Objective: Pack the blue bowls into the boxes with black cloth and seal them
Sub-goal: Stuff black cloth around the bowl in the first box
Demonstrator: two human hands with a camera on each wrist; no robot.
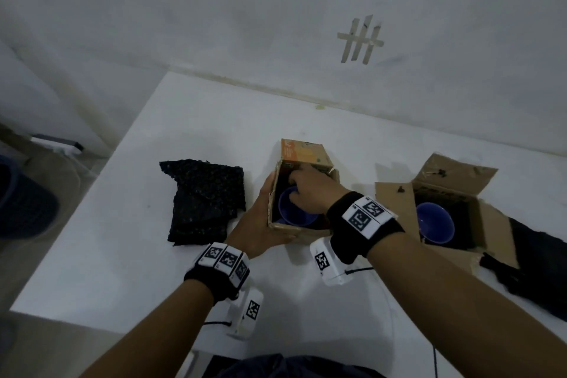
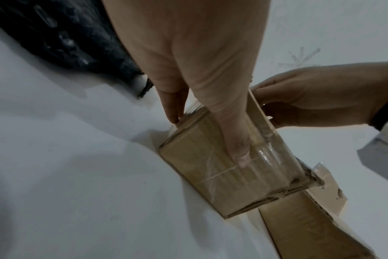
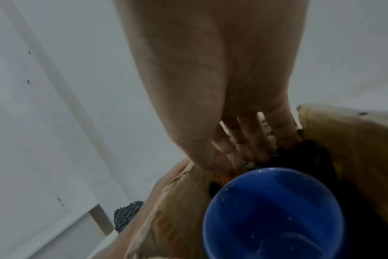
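Note:
A small cardboard box (image 1: pixel 302 232) with an orange flap stands mid-table, and a blue bowl (image 1: pixel 299 215) sits inside on black cloth (image 3: pixel 299 157). My left hand (image 1: pixel 260 218) braces its left near corner, thumb and fingers (image 2: pixel 239 154) lying straight against the walls. My right hand (image 1: pixel 306 190) reaches into the box at the far side. Its fingers (image 3: pixel 244 149) point down into the cloth just past the bowl (image 3: pixel 273 213) rim. A second open box (image 1: pixel 487 224) at right holds another blue bowl (image 1: pixel 435 221) on black cloth.
A folded black cloth (image 1: pixel 205 199) lies on the white table (image 1: pixel 153 270) left of the centre box. More black cloth (image 1: pixel 537 270) lies at the right box's near right side. A white wall with tape strips rises behind. The table's left edge drops to the floor.

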